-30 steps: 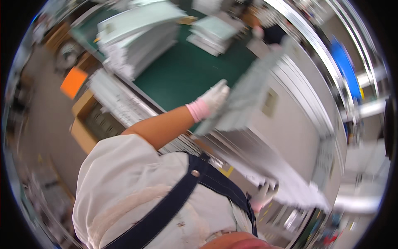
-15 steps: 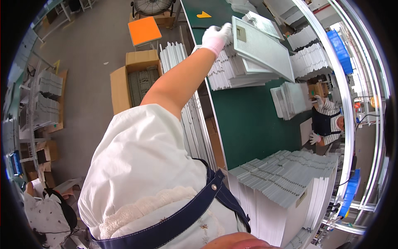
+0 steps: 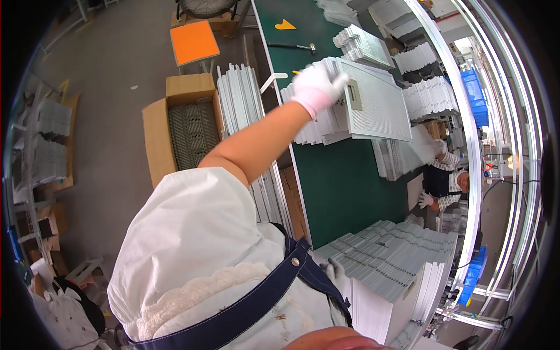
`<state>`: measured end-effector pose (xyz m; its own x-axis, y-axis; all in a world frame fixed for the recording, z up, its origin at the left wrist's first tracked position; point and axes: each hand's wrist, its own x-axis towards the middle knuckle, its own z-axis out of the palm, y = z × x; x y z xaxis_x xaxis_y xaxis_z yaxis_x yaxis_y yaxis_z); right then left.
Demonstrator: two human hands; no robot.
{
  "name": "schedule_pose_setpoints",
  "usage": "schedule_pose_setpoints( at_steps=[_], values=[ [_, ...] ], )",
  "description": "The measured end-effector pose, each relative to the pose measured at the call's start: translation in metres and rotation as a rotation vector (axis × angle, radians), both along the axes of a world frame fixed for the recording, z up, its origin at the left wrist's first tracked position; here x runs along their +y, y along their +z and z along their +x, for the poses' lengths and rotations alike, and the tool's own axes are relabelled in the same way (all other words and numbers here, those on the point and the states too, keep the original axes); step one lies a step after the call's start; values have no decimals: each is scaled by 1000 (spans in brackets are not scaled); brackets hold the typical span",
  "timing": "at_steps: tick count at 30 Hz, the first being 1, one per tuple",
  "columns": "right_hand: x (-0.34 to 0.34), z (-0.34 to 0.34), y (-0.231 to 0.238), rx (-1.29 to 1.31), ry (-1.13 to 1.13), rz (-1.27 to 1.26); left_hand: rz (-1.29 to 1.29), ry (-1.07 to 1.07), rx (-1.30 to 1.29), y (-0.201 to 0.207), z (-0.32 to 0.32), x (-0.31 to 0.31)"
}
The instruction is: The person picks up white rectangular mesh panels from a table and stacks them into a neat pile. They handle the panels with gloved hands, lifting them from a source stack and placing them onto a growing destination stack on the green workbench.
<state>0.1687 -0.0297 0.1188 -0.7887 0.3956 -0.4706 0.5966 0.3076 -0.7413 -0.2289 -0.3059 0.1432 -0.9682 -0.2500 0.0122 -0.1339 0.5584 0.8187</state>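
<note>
My left hand (image 3: 318, 88), in a white glove with a pink cuff, reaches far out over the green table. Its fingers look spread apart, slightly blurred, beside the left edge of a white mesh filter panel (image 3: 380, 96). That panel has a small beige handle plate (image 3: 354, 94) and lies on top of a pile of similar panels (image 3: 321, 128). Low in the picture, my right hand (image 3: 333, 269), gloved, shows only in part between my strap and a large stack of white panels (image 3: 388, 251). Its fingers are mostly hidden.
A hammer (image 3: 294, 46) and a yellow pointed piece (image 3: 285, 25) lie on the green table (image 3: 332, 192). Left of it stand upright white strips (image 3: 239, 87), an open carton (image 3: 156, 140) of metal parts and an orange-topped stool (image 3: 194, 44). Across the table a co-worker (image 3: 440, 178) handles panels.
The top panel has shifted toward me and lies straighter on its pile. My left hand has come down from its upper corner to its left edge. My right hand has come into view.
</note>
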Motion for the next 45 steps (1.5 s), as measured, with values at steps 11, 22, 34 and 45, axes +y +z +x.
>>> schedule_pose_setpoints(
  at_steps=[11,22,34,45],
  values=[
    [-59,-323,26,229,-280,-816,-71,-368,-96,-19,-94,-38],
    [-88,-374,31,368,-373,-741,-201,-414,406,-80,-57,-55],
    [-142,-258,59,742,-94,-506,1541,-359,-71,12,101,3],
    [13,-62,175,1543,-116,213,1448,-723,129,58,125,13]
  ],
)
